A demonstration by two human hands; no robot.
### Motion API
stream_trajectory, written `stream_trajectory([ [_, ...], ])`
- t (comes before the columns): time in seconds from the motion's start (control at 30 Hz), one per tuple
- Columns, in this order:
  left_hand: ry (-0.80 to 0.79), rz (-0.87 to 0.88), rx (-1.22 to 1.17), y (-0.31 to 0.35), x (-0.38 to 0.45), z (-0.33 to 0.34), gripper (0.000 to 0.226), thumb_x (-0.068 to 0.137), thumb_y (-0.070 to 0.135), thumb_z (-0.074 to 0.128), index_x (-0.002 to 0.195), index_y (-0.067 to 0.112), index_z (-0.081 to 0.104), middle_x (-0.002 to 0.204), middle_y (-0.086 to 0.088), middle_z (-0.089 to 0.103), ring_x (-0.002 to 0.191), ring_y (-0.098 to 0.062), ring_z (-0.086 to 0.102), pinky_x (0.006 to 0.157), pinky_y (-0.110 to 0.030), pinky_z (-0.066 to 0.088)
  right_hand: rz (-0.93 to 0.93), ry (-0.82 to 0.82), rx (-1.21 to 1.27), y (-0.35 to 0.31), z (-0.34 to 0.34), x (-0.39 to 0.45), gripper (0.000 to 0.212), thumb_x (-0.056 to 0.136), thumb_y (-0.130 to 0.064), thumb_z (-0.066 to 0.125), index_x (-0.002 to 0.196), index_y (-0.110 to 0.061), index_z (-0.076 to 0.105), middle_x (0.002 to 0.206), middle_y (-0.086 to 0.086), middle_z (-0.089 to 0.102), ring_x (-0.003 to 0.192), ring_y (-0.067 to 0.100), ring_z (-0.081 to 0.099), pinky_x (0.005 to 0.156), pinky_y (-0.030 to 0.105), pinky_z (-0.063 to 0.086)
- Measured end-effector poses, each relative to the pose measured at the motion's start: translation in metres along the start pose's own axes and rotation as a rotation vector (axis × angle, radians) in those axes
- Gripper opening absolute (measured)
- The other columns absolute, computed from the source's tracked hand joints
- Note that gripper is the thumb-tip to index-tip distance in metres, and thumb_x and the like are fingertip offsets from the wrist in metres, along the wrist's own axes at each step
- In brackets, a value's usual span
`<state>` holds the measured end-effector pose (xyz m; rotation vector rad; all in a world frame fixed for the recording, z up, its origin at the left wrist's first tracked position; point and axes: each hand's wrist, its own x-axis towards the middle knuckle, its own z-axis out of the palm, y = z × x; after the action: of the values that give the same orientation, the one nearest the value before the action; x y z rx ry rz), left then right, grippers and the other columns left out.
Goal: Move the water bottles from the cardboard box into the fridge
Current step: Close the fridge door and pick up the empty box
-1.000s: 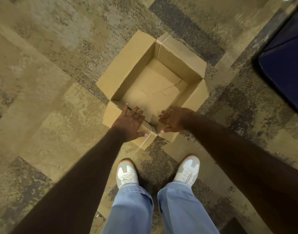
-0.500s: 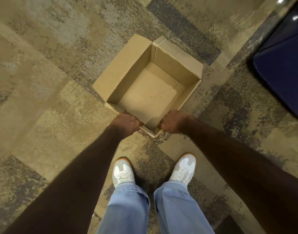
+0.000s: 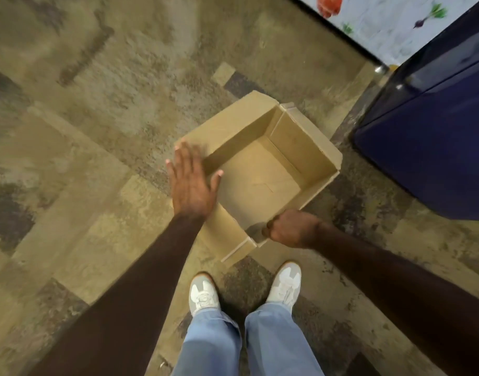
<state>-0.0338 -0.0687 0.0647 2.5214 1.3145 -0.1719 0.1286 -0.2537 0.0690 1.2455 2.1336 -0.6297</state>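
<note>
The fingers of the right hand point(image 3: 292, 227) are curled tight round the near corner of the open brown cardboard box point(image 3: 262, 175), gripping its edge where the near flap folds down; the knuckles face up and the forearm in its dark sleeve runs back low and to the right. The fingers point(image 3: 182, 161) of the left hand point(image 3: 192, 183) are straight and spread wide, palm down, over the box's left wall and its out-turned flap, the thumb reaching over the rim toward the inside; whether the palm touches the cardboard I cannot tell; that arm stretches long from the lower left. The box sits on the mottled tan and grey carpet point(image 3: 83, 131), its bare floor showing no bottles; just beside its far right stands the dark navy blue fridge point(image 3: 428, 147); pale grey trainers point(image 3: 284, 289) and light blue jeans stand near the box.
</note>
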Motion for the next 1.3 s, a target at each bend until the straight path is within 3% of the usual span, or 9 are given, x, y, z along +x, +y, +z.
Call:
stream_trajectory([
  [0.17, -0.157, -0.51, -0.397, 0.019, 0.017, -0.074, 0.097, 0.092, 0.078, 0.034, 0.153, 0.003, 0.034, 0.15, -0.024, 0.047, 0.144, -0.038, 0.039, 0.125, -0.051, 0.014, 0.084, 0.117, 0.046, -0.02, -0.037, -0.061, 0.028, 0.097, -0.011, 0.049, 0.124, -0.006, 0.054, 0.101, 0.013, 0.068, 0.084, 0.029, 0.068, 0.069, 0.039, 0.056],
  [0.27, -0.204, -0.423, -0.63, 0.029, 0.018, -0.113, 0.061, 0.091, 0.074, 0.049, 0.096, 0.018, 0.074, 0.097, -0.012, 0.072, 0.104, -0.036, 0.065, 0.101, -0.039, 0.043, 0.178, 0.173, 0.017, -0.03, -0.06, -0.099, 0.028, 0.096, -0.01, 0.049, 0.122, -0.005, 0.056, 0.1, 0.014, 0.069, 0.084, 0.03, 0.067, 0.07, 0.039, 0.054],
  [0.37, -0.154, -0.238, -0.904, 0.054, 0.007, -0.156, 0.056, 0.097, 0.041, 0.064, 0.055, 0.024, 0.032, 0.057, 0.007, 0.03, 0.05, -0.014, 0.032, 0.063, -0.03, 0.026, 0.324, 0.179, -0.017, -0.036, -0.075, -0.138, 0.025, 0.089, -0.014, 0.052, 0.112, -0.011, 0.061, 0.094, 0.011, 0.07, 0.079, 0.029, 0.066, 0.067, 0.037, 0.053],
  [0.7, 0.088, 0.073, -0.949, 0.153, -0.061, -0.276, 0.047, 0.099, 0.024, 0.063, 0.058, 0.014, 0.043, 0.045, 0.012, 0.032, 0.049, -0.005, 0.027, 0.052, -0.03, 0.025, 0.706, 0.246, 0.397, -0.072, -0.13, -0.267, 0.055, 0.1, -0.023, 0.049, 0.153, -0.025, 0.036, 0.161, 0.009, 0.032, 0.148, 0.03, 0.028, 0.122, 0.044, 0.022],
  [0.83, 0.131, 0.276, -0.836, 0.17, -0.099, -0.315, 0.034, 0.1, 0.022, 0.061, 0.068, 0.014, 0.053, 0.056, -0.003, 0.048, 0.053, -0.017, 0.043, 0.056, -0.034, 0.037, 1.028, 0.837, 1.353, -0.097, -0.178, -0.321, 0.056, 0.1, -0.033, 0.058, 0.152, -0.031, 0.038, 0.133, -0.009, 0.059, 0.118, 0.005, 0.054, 0.105, 0.033, 0.039],
  [0.9, 0.127, 0.397, -0.795, 0.181, -0.12, -0.335, 0.016, 0.1, 0.018, 0.061, 0.094, 0.014, 0.076, 0.084, -0.008, 0.074, 0.085, -0.024, 0.065, 0.085, -0.042, 0.053, 1.043, 1.22, 1.987, -0.102, -0.211, -0.346, 0.067, 0.095, -0.056, 0.053, 0.152, -0.025, 0.039, 0.139, 0.0, 0.059, 0.12, 0.011, 0.058, 0.103, 0.035, 0.044],
  [1.0, 0.14, 0.663, -0.725, 0.197, -0.144, -0.359, 0.029, 0.099, 0.01, 0.06, 0.125, 0.016, 0.071, 0.125, -0.003, 0.071, 0.121, 0.003, 0.055, 0.116, -0.044, 0.037, 0.779, 1.575, 2.618, -0.104, -0.246, -0.386, 0.096, 0.083, -0.082, 0.038, 0.157, -0.022, 0.027, 0.148, 0.016, 0.05, 0.13, 0.032, 0.054, 0.107, 0.056, 0.043],
  [1.17, 0.188, 1.049, -0.555, 0.216, -0.182, -0.4, 0.037, 0.098, 0.019, 0.049, 0.129, 0.02, 0.069, 0.134, 0.004, 0.066, 0.133, -0.015, 0.056, 0.119, -0.048, 0.031, 0.438, 1.863, 2.921, -0.121, -0.283, -0.447, 0.093, 0.075, -0.086, 0.053, 0.14, -0.019, 0.055, 0.132, 0.015, 0.065, 0.123, 0.04, 0.059, 0.105, 0.071, 0.037],
  [1.3, 0.249, 1.143, -0.551, 0.227, -0.215, -0.427, 0.038, 0.098, 0.016, 0.05, 0.132, 0.019, 0.066, 0.137, 0.002, 0.064, 0.136, -0.018, 0.053, 0.116, -0.053, 0.035, 0.428, 2.112, 2.829, -0.154, -0.303, -0.496, 0.055, 0.095, -0.045, 0.054, 0.139, -0.012, 0.054, 0.128, 0.018, 0.067, 0.122, 0.039, 0.061, 0.105, 0.061, 0.044],
])
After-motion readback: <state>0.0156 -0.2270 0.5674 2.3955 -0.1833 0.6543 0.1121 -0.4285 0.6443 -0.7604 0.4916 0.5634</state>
